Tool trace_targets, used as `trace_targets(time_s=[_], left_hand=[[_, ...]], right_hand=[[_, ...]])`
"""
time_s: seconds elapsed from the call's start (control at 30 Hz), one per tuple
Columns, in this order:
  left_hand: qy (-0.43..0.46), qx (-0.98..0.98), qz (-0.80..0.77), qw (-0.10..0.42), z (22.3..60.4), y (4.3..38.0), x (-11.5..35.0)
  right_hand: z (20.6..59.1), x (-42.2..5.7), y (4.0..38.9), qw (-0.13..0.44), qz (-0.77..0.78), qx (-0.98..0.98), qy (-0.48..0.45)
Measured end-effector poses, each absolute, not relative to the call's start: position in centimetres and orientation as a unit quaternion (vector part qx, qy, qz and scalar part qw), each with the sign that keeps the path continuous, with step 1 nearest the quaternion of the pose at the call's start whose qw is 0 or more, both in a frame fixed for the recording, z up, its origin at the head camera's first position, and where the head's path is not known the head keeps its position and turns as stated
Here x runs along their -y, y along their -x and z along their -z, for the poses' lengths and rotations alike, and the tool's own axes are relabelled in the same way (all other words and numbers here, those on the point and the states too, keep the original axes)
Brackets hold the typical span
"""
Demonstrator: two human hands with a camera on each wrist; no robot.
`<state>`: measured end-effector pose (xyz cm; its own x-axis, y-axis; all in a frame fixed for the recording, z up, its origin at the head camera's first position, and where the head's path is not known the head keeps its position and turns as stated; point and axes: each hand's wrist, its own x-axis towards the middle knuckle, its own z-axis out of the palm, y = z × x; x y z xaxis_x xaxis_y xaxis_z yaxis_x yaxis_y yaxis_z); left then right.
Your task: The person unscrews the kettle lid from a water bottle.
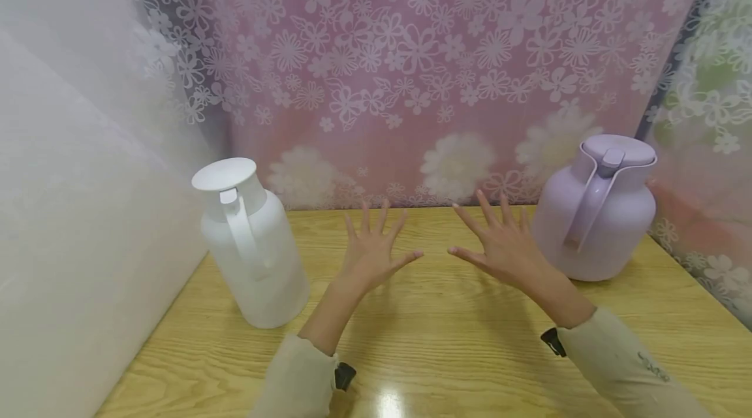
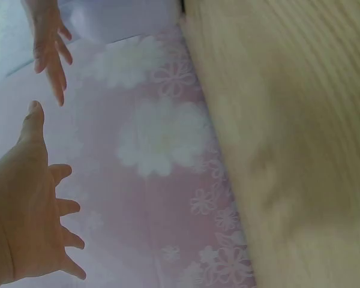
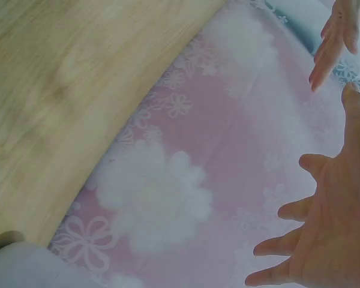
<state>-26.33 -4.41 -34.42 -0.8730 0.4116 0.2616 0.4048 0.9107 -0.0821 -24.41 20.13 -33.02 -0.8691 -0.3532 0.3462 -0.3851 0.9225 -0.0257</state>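
Note:
Both hands hover above a wooden table with fingers spread and palms down, and neither holds anything. To the right of a white jug (image 1: pixel 258 261) is my left hand (image 1: pixel 371 255), apart from it. My right hand (image 1: pixel 505 248) is beside a lilac jug (image 1: pixel 617 228), just to that jug's left; in the head view its fingers come close to the jug's side, and I cannot tell of any contact. Each jug stands upright with its lid on and its handle facing the near side. In the left wrist view the left palm (image 2: pixel 27 210) shows; in the right wrist view, the right palm (image 3: pixel 336 222).
The wooden table (image 1: pixel 435 353) runs back to a pink flowered curtain (image 1: pixel 411 78). A pale wall (image 1: pixel 76 176) borders the left side, and another flowered cloth (image 1: pixel 711 209) hangs along the right. Dark wrist straps show at both cuffs.

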Motion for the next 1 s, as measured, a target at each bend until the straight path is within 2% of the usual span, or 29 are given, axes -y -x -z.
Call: trace_targets(time_s=[0.23, 0.4, 0.6, 0.8, 1.0], left_hand=[[0.226, 0.948, 0.007, 0.225, 31.0, 25.2, 5.8], [0.256, 0.914, 0.064, 0.309, 28.2, 23.4, 8.0], [0.256, 0.873, 0.068, 0.408, 25.9, 20.7, 11.8], [0.245, 0.822, 0.106, 0.504, 25.6, 19.1, 16.2], [0.208, 0.768, 0.163, 0.584, 27.5, 18.5, 20.3]], right_hand=[[30.8, -18.6, 24.4, 0.169, -0.035, 0.964, -0.201], [29.3, -16.4, 24.6, 0.155, -0.046, 0.961, -0.222], [28.2, -13.3, 24.7, 0.165, -0.063, 0.949, -0.261], [28.7, -10.2, 25.1, 0.186, -0.105, 0.931, -0.296], [30.2, -6.8, 25.2, 0.183, -0.154, 0.911, -0.335]])
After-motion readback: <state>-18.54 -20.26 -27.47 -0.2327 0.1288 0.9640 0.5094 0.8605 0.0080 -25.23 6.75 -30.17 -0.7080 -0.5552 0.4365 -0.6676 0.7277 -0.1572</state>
